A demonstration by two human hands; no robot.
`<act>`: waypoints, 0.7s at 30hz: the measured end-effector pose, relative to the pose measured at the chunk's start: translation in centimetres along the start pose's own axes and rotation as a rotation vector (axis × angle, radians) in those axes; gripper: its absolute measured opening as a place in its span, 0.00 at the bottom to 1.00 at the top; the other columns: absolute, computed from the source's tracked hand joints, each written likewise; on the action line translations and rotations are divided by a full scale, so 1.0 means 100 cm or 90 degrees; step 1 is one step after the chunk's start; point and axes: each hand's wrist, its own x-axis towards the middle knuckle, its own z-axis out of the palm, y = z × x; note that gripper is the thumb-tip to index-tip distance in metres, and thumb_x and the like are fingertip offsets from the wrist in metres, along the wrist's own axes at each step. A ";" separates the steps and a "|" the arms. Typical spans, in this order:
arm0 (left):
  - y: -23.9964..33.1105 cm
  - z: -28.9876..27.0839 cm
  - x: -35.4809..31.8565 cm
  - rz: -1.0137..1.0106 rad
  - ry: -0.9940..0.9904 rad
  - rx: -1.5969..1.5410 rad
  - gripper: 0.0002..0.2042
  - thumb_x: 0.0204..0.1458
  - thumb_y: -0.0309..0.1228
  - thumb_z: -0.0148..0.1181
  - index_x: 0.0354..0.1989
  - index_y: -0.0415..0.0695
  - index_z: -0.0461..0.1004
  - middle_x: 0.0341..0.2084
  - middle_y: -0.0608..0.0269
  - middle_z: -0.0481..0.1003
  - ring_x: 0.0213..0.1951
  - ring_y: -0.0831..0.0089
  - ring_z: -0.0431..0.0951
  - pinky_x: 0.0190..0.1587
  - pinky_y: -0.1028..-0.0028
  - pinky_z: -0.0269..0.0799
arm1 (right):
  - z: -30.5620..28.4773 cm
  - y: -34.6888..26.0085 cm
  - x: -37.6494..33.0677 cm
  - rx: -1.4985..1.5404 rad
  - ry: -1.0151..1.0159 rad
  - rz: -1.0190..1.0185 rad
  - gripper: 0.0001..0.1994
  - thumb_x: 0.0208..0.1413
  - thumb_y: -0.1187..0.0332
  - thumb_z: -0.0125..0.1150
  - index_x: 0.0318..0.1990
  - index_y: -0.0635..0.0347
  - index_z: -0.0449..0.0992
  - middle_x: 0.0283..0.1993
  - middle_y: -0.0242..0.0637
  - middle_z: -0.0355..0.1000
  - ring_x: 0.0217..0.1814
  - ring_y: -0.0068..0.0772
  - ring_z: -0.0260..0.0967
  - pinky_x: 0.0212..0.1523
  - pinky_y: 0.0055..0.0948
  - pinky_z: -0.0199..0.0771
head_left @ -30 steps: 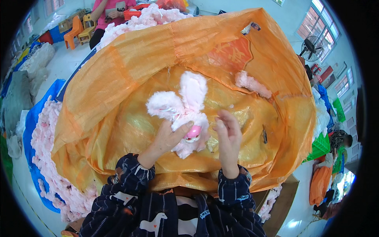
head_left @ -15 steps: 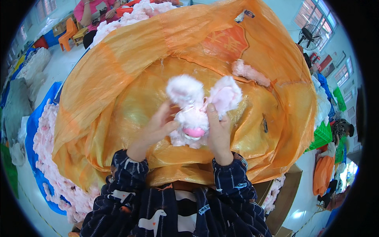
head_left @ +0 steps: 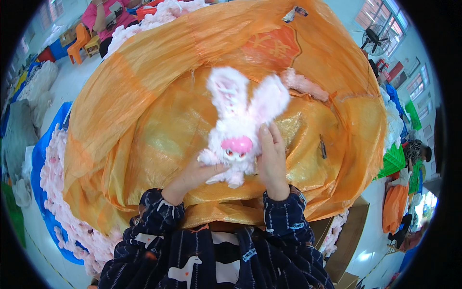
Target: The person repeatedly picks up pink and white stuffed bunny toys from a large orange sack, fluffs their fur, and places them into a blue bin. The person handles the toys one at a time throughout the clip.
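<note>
A pale pink plush bunny with two long upright ears, a bright pink patch on its forehead and a small face is held up in front of me, over an orange woven plastic sack. My left hand grips its lower body on the left, thumb across the front. On the other side, my right hand is closed against the head and flank, with its thumb partly hidden by fur. A dark, slim tool lies on the sack to the right, and a strip of pink fluffy fabric lies beyond it.
Heaps of pink plush pieces lie on blue sheeting at the left. A cardboard box stands at the lower right, and green crates at the right. Another person in pink sits at the far left, near an orange chair.
The bunny has tipped up, so its face and legs now show and its ears point away from me. My left hand has moved down from beside the head to the lower body.
</note>
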 end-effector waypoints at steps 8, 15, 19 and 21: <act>0.006 -0.006 0.004 0.038 0.049 -0.134 0.18 0.48 0.28 0.55 0.47 0.37 0.64 0.39 0.62 0.70 0.39 0.76 0.71 0.41 0.77 0.68 | -0.017 0.006 -0.020 -0.543 -0.173 -0.226 0.09 0.49 0.72 0.55 0.35 0.70 0.71 0.23 0.43 0.68 0.22 0.33 0.68 0.22 0.24 0.66; 0.003 -0.006 0.003 0.055 0.070 -0.060 0.17 0.48 0.26 0.55 0.46 0.37 0.64 0.38 0.63 0.70 0.39 0.77 0.70 0.41 0.77 0.68 | -0.015 0.019 -0.023 -0.141 -0.068 0.095 0.10 0.54 0.70 0.50 0.39 0.66 0.71 0.23 0.34 0.68 0.21 0.22 0.65 0.23 0.19 0.67; -0.006 -0.009 0.003 0.026 0.078 -0.004 0.17 0.47 0.24 0.55 0.46 0.37 0.64 0.38 0.63 0.70 0.39 0.76 0.71 0.42 0.76 0.68 | -0.018 0.019 -0.027 0.054 -0.078 0.184 0.10 0.55 0.70 0.48 0.41 0.63 0.71 0.26 0.33 0.67 0.24 0.21 0.64 0.25 0.19 0.67; -0.006 -0.011 0.005 0.026 0.078 -0.065 0.17 0.46 0.23 0.56 0.46 0.37 0.65 0.39 0.62 0.70 0.40 0.75 0.71 0.42 0.76 0.68 | -0.019 0.018 -0.027 0.101 -0.095 0.180 0.10 0.55 0.71 0.47 0.42 0.62 0.70 0.27 0.33 0.67 0.25 0.21 0.64 0.26 0.19 0.67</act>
